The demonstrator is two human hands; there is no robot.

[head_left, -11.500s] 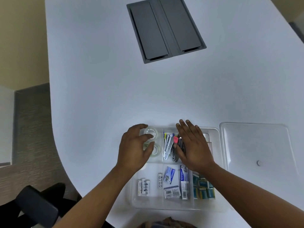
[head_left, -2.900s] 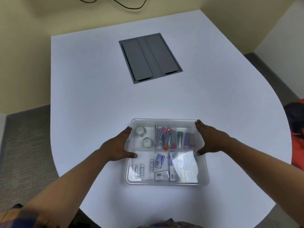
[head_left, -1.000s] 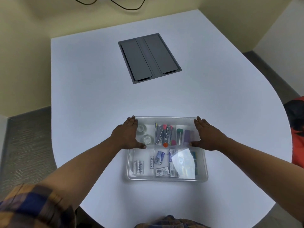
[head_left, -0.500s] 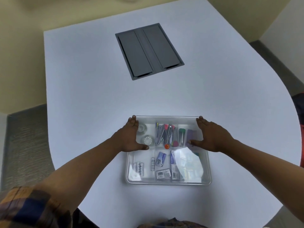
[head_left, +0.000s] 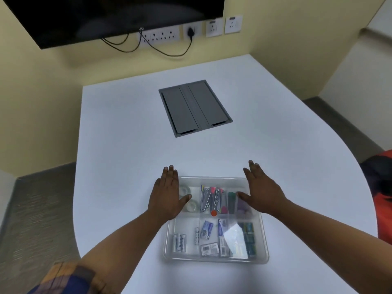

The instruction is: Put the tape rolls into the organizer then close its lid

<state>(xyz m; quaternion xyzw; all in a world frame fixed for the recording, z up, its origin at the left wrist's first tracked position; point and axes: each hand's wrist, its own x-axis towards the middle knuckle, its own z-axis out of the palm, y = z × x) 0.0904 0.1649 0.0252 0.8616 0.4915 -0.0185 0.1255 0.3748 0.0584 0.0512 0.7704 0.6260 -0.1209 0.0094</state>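
The clear plastic organizer (head_left: 215,258) sits on the white table near me with its clear lid (head_left: 235,236) on top. Two clear tape rolls (head_left: 192,205) lie in its far-left compartment, partly hidden by my left hand. My left hand (head_left: 167,196) hovers flat over the organizer's far-left corner, fingers stretched out, holding nothing. My right hand (head_left: 262,190) is spread above the far-right corner, also empty. Pens, batteries and small boxes fill the other compartments.
A grey cable hatch (head_left: 194,107) is set into the table's middle. The white table (head_left: 118,158) has a curved near edge. A dark screen (head_left: 106,15) and wall sockets (head_left: 160,37) with cables are on the far wall. An orange and black bag (head_left: 381,198) is at right.
Both hands have lifted off the lid and opened flat, fingers pointing away. The view has tilted up, bringing the wall and screen into sight.
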